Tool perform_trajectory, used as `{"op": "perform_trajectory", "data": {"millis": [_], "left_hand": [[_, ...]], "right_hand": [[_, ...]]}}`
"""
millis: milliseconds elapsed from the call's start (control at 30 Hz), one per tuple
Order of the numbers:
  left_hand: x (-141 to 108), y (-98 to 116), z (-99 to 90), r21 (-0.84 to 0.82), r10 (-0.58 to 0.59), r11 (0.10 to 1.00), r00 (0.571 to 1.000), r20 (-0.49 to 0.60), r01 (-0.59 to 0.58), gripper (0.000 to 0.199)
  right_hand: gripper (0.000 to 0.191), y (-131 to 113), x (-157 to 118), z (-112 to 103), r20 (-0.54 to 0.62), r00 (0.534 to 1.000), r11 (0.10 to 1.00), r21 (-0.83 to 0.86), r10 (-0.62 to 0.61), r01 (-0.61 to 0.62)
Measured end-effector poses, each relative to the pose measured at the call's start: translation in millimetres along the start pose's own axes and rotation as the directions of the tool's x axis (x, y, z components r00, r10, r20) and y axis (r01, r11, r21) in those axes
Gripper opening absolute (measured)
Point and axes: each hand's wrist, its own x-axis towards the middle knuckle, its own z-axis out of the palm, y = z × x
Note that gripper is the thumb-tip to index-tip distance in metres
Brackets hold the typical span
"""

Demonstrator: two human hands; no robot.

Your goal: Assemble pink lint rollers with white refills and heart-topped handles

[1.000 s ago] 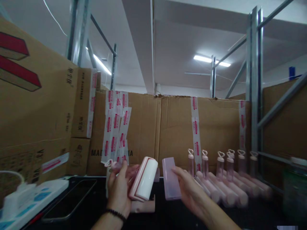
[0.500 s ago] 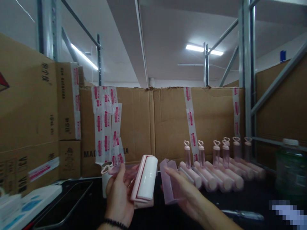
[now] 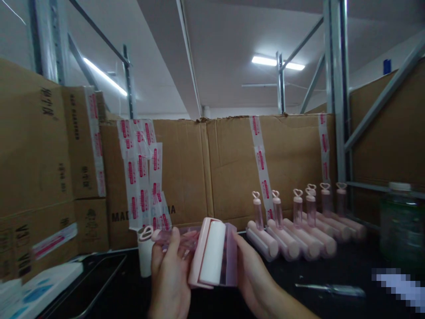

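My left hand (image 3: 171, 270) is closed around the translucent pink handle (image 3: 166, 236) of a lint roller, whose heart-shaped loop pokes out to the left. The lint roller's white roll (image 3: 213, 252) sits in a pink body and tilts slightly. My right hand (image 3: 254, 270) grips a translucent pink cover (image 3: 231, 257) by its right side. The cover lies against the right side of the roll and partly behind it. Whether it is seated on the body I cannot tell.
Several pink lint rollers (image 3: 292, 241) with upright handles line the right back. A white roll (image 3: 144, 252) stands behind my left hand. A screwdriver (image 3: 332, 289), a green bottle (image 3: 400, 230) and a phone (image 3: 96, 283) lie or stand around. Cardboard (image 3: 186, 173) walls the back.
My right hand has brought the cover leftward from a gap beside the lint roller to against it. The roller has shifted slightly right in view. The camera view has moved a little.
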Motion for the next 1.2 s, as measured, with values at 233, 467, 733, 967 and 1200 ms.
{"op": "perform_trajectory", "data": {"millis": [233, 467, 733, 967, 1200], "left_hand": [[0.8, 0.5, -1.2, 0.001, 0.163, 0.986, 0.981, 0.106, -0.164, 0.015], [-4.1, -7.7, -4.3, -0.007, 0.192, 0.981, 0.962, 0.196, -0.194, 0.029], [9.4, -4.5, -10.2, 0.162, 0.027, 0.984, 0.959, 0.281, -0.075, 0.03], [21.5, 12.5, -15.2, 0.389, -0.09, 0.911, 0.855, 0.512, -0.137, 0.035], [33.0, 3.3, -19.5, 0.494, 0.019, 0.777, 0.799, 0.602, -0.39, 0.045]], "right_hand": [[0.047, -4.1, -12.7, 9.0, 0.003, 0.987, 0.977, -0.141, -0.159, 0.158], [0.052, -2.9, -13.9, 11.4, -0.023, 0.978, 0.954, -0.226, -0.208, 0.197], [0.046, -7.9, -12.8, 10.0, 0.024, 0.993, 0.933, -0.34, -0.114, 0.116], [0.065, -47.4, -23.9, 1.4, 0.393, 0.909, 0.434, -0.801, -0.139, 0.413], [0.059, -60.5, -20.5, -14.0, 0.354, 0.916, 0.211, -0.896, -0.189, 0.39]]}}
